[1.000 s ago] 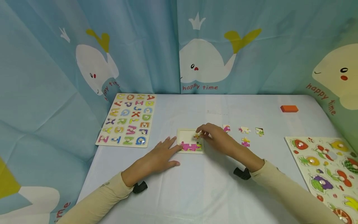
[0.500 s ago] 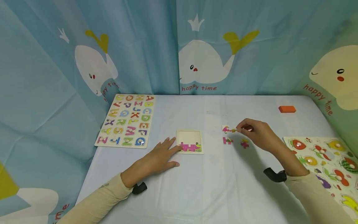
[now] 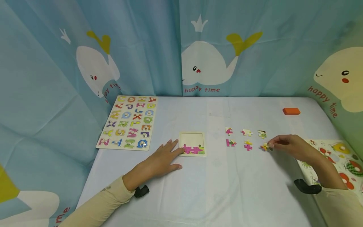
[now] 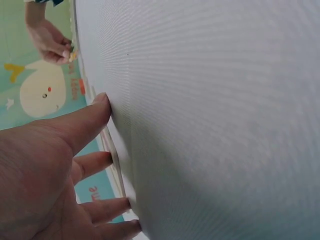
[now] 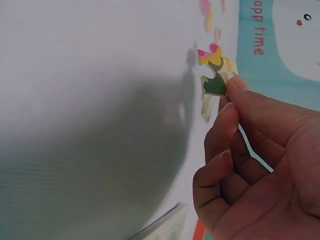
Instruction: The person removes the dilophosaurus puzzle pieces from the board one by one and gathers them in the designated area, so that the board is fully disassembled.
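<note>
My right hand (image 3: 296, 147) pinches a puzzle piece (image 3: 266, 147) at the right of the loose pieces; in the right wrist view the piece (image 5: 214, 70) shows green, yellow and pink between thumb and fingertips of the hand (image 5: 265, 160). My left hand (image 3: 160, 159) lies with fingers spread, its index fingertip touching the lower left edge of the small puzzle frame (image 3: 192, 132). Pink joined pieces (image 3: 193, 149) fill the frame's bottom row. In the left wrist view the left hand (image 4: 60, 170) rests with fingers extended on the cloth.
Several loose pieces lie in two rows between the frame and my right hand, such as a pink one (image 3: 231, 143) and a green one (image 3: 262, 134). An alphabet board (image 3: 128, 122) stands back left, an orange block (image 3: 291, 111) back right, a fruit board (image 3: 351, 157) at right.
My right hand has moved from the frame to the right past the loose pieces, carrying the piece it pinches. My left hand has stayed in place.
</note>
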### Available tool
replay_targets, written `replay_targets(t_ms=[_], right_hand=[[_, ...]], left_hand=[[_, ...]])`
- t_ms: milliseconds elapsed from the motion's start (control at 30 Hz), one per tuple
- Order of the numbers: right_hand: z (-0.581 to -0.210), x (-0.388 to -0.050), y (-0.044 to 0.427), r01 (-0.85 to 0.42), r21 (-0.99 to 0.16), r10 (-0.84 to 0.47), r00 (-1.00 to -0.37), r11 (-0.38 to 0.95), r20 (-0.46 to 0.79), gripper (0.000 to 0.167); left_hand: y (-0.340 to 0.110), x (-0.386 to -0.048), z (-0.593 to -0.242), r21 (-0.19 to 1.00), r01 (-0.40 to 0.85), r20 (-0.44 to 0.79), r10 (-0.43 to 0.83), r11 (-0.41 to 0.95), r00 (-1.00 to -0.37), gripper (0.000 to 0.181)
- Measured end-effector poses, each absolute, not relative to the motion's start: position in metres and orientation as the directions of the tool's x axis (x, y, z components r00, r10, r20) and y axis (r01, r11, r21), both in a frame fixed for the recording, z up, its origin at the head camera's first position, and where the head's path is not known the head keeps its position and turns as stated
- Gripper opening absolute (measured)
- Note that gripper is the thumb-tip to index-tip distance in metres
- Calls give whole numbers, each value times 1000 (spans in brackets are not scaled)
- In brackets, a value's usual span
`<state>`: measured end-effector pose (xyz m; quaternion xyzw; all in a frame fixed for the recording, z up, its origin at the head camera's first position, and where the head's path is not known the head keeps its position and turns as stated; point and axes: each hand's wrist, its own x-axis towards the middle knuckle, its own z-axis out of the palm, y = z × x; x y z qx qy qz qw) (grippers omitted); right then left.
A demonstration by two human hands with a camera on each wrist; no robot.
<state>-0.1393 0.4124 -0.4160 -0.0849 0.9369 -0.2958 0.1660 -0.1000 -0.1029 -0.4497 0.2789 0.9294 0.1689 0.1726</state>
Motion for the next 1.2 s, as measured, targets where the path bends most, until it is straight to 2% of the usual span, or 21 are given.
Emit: replay_targets(t_ms=[133, 333, 467, 833, 1033, 1200], right_hand=[[-425, -139, 413, -58, -573, -245, -935, 817, -255, 23], [-434, -135, 401, -25, -484, -161, -957, 875, -241, 32], [-438, -130, 394, -15, -446, -119, -971, 895, -208, 27], [-433, -127, 374, -85, -396, -126, -989, 914, -78, 25], [-419, -134, 330, -209, -430, -211, -977, 878, 43, 22], [-410, -141, 271, -264, -560, -326, -945, 786, -11, 25]], left_hand=[[-103, -99, -450, 414, 458, -226, 576, 787, -785, 71], [-102, -98, -450, 411, 451, -239, 571, 792, -785, 71], [-102, -98, -451, 417, 449, -237, 572, 790, -785, 71], [-101, -98, -452, 405, 451, -245, 569, 796, -785, 71], [-101, -99, -449, 404, 442, -256, 563, 800, -785, 71], [-102, -100, -448, 402, 443, -254, 563, 801, -787, 71]])
